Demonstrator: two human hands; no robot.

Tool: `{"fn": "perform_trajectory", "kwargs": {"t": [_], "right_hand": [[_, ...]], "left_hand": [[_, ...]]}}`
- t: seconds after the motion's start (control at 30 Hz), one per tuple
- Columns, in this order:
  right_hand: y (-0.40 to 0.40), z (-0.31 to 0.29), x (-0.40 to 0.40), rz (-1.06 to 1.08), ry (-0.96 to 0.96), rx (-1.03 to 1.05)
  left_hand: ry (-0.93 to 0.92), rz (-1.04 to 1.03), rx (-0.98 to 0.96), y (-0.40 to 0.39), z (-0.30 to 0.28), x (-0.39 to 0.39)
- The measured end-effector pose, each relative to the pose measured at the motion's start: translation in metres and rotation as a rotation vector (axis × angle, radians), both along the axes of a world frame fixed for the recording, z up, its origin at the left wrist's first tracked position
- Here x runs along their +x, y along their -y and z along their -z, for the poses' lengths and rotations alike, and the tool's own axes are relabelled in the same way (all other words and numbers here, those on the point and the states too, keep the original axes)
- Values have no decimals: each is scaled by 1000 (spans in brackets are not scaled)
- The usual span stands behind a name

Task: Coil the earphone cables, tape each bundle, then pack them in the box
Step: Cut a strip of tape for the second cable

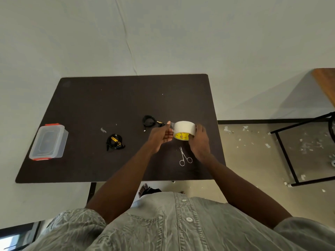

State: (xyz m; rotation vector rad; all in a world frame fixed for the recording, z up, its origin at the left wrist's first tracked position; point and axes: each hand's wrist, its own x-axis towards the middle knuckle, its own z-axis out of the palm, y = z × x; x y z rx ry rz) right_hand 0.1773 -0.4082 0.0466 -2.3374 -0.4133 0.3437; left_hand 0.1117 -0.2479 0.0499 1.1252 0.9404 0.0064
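Grey denim shirt (174,223): nearest the camera, cut off by the lower edge; both bare forearms are extended from it over the tabletop (90,98).

Right hand (199,142): its fingers are curled round the right side of the tape roll (184,129), which is held above the tabletop, right of centre. The roll's yellow core faces the wearer, and its axis is tilted from the near side toward the far side.

Left hand (162,135): thumb and forefinger are pinched on the clear free end of the tape (172,124), drawn out leftward from the roll; the remaining fingers lie straight beside the roll. The strip is hard to make out.

Earphone cable bundle, black (149,120): coiled on the tabletop just beyond the left hand, partly hidden by the fingertips; a plug end trails toward the near side.

Second earphone cable bundle, black and yellow (115,142): lying left of the hands, well apart from the first.

Scissors (184,157): flat on the tabletop below the roll, tips pointing away, loops toward the wearer.

Clear plastic box (48,141): red clips, lid on, at the left edge of the tabletop.
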Motion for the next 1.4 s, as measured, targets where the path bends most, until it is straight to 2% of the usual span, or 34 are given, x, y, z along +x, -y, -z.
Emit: {"fn": "perform_trajectory", "kwargs": {"t": [0.17,0.53,0.83,1.07,1.3,1.4], "right_hand": [[5,3,-3,-67,36,-28],[9,2,-7,-57,80,-25],[15,7,5,-75,-74,71],[17,10,0,-98,47,-45],[24,12,4,-117,78,-125],[25,11,10,-138,94,-134]], "left_hand": [[4,1,13,3,-5,-2],[-57,51,40,6,-9,-7],[-42,18,5,7,-11,-11],[-96,3,30,15,-2,-8],[7,85,-137,10,-7,-11],[14,58,-167,10,-4,-10]]}}
